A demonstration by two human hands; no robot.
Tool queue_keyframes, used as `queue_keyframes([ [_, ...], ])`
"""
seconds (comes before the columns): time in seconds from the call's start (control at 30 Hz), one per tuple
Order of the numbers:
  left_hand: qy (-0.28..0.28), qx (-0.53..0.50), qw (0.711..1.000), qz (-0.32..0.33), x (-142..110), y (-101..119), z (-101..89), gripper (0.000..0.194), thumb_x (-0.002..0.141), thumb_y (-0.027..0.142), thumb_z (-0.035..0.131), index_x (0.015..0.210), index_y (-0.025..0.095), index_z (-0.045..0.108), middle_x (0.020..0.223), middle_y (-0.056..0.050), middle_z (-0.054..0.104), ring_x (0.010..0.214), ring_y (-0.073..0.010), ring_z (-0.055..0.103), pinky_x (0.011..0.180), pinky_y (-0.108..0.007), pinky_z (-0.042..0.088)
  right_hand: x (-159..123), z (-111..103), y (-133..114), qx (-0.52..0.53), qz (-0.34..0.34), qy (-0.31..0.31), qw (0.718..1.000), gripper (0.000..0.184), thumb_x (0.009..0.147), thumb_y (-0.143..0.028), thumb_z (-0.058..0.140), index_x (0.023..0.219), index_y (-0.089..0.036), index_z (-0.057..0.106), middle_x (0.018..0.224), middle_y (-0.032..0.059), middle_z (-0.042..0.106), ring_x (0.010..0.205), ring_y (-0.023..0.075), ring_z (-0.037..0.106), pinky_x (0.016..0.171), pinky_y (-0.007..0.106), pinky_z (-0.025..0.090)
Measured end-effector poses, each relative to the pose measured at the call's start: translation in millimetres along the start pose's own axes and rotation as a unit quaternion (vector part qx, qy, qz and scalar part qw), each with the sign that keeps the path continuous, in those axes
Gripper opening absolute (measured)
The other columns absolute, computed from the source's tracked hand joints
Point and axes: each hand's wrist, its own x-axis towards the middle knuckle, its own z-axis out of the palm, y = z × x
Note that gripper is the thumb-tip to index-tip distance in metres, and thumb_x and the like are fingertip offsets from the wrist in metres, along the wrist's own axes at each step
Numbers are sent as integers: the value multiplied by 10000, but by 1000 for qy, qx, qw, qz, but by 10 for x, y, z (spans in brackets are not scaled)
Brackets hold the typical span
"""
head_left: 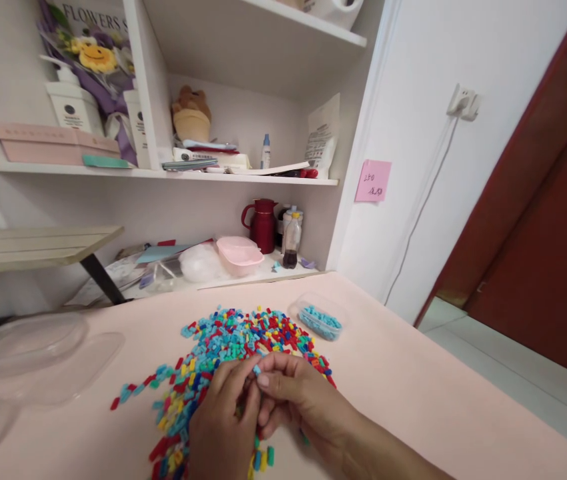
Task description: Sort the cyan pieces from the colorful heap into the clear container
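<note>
A large heap of small coloured plastic building bricks in blue, red, yellow and green is spread over the pink tabletop. Above its near part my two hands meet. My right hand is closed, pinching a light-blue brick between thumb and index finger. My left hand touches it from the left, its fingers curled together; whatever they hold is hidden. Beyond the heap, to the right, stands a small clear container with many light-blue bricks inside.
Clear plastic lids or trays lie at the left, under a small raised wooden shelf. Along the back are a pink bowl, a red jug and a bottle with dark liquid. A white wall borders the right.
</note>
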Motion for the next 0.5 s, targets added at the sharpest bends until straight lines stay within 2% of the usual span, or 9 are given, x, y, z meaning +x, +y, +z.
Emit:
queue_keyframes([
  [0.13, -11, -2, 1000, 1, -2, -10, 46, 271, 847, 194, 525, 1045, 270, 694, 927, -10, 716, 778, -137, 703, 661, -230, 575, 43, -35, 18, -50, -12, 22, 998, 418, 629, -433, 815, 801, -133, 581, 581, 34, 652, 459, 122, 593, 453, 214, 483],
  [0.23, -42, -2, 999, -20, -15, -8, 79, 325, 846, 161, 509, 1119, 246, 664, 957, -31, 717, 829, -153, 704, 683, -252, 582, 65, -127, -37, -163, -73, 50, 983, 395, 681, -484, 765, 826, -157, 598, 578, -3, 617, 490, 114, 561, 485, 218, 446],
  [0.27, -52, -2, 998, -25, -21, -5, 83, 334, 851, 152, 500, 1135, 238, 655, 956, -36, 717, 839, -158, 703, 689, -261, 583, 66, -169, -72, -216, -106, 66, 968, 365, 713, -481, 740, 838, -164, 610, 601, -10, 609, 519, 111, 551, 507, 218, 438],
  [0.33, -67, -3, 997, -28, -33, 8, 79, 317, 871, 140, 476, 1112, 237, 657, 945, -34, 714, 843, -156, 699, 706, -269, 579, 66, -261, -156, -331, -175, 104, 921, 281, 778, -441, 687, 860, -177, 636, 644, -19, 589, 577, 111, 528, 549, 220, 419],
  [0.4, -80, -7, 997, -16, -41, 28, 57, 302, 883, 121, 453, 1054, 246, 668, 942, -25, 710, 847, -149, 692, 722, -269, 569, 67, -347, -239, -403, -213, 132, 880, 238, 816, -417, 641, 875, -186, 646, 677, -15, 587, 615, 124, 525, 571, 230, 411],
  [0.5, -90, -6, 996, 9, -44, 73, 3, 328, 872, 82, 442, 1043, 255, 662, 943, -17, 708, 832, -150, 685, 714, -271, 554, 80, -449, -328, -435, -219, 156, 860, 272, 833, -451, 595, 895, -189, 637, 698, -3, 611, 626, 147, 554, 580, 247, 428],
])
